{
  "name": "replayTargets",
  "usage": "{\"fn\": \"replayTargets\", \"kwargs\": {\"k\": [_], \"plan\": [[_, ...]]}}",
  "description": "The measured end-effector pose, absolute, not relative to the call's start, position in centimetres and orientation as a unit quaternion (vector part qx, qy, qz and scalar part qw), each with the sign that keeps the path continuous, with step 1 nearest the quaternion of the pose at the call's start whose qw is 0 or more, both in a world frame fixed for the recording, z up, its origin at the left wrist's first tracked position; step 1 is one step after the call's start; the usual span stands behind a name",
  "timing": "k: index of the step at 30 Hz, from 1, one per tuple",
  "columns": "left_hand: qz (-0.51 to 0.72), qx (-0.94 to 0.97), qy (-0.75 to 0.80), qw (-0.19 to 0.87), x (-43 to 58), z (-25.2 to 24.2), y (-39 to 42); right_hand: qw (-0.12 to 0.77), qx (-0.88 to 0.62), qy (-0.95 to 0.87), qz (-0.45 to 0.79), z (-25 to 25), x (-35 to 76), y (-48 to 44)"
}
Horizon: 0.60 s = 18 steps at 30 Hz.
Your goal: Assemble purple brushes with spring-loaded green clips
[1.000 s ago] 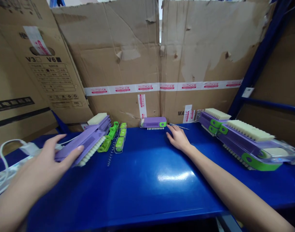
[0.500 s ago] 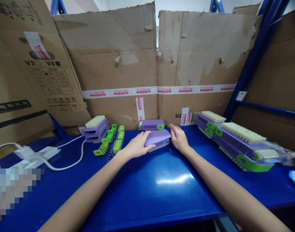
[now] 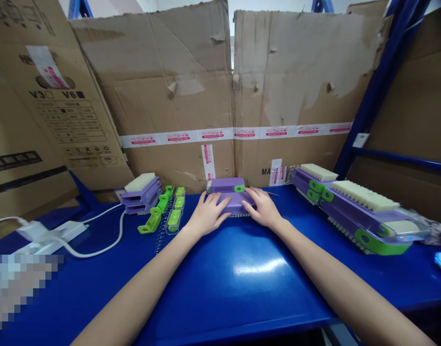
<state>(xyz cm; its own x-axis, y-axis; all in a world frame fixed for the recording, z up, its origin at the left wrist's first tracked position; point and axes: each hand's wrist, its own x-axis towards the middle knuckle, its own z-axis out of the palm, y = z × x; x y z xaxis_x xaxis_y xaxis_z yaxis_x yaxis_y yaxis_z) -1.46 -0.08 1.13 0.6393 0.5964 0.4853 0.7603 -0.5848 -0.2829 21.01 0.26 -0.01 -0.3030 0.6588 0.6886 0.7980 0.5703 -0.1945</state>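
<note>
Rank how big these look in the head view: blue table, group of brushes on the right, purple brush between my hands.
Blue table
Brush group on the right
Purple brush, partly covered by your left hand and right hand

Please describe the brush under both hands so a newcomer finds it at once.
On the blue table, look to the middle, in front of the taped cardboard. The purple brush lies with the left hand and the right hand on it; unlike the brush behind, it shows no green.
</note>
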Motion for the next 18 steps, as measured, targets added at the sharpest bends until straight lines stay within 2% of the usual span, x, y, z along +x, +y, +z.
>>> {"fn": "replayTargets", "kwargs": {"k": [6,14,18], "plan": [[-0.157,-0.874,-0.377,0.262,-2.0,1.5,-0.4,0.367,-0.459,-0.806,-0.071,-0.1,21.3,0.4],[-0.168,-0.843,-0.424,0.284,-2.7,5.1,-2.6,0.376,-0.439,-0.811,-0.085,0.1,21.3,0.2],[-0.197,-0.767,-0.544,0.277,-5.5,6.5,-4.6,0.385,-0.425,-0.815,-0.086,0.0,21.4,0.4]]}}
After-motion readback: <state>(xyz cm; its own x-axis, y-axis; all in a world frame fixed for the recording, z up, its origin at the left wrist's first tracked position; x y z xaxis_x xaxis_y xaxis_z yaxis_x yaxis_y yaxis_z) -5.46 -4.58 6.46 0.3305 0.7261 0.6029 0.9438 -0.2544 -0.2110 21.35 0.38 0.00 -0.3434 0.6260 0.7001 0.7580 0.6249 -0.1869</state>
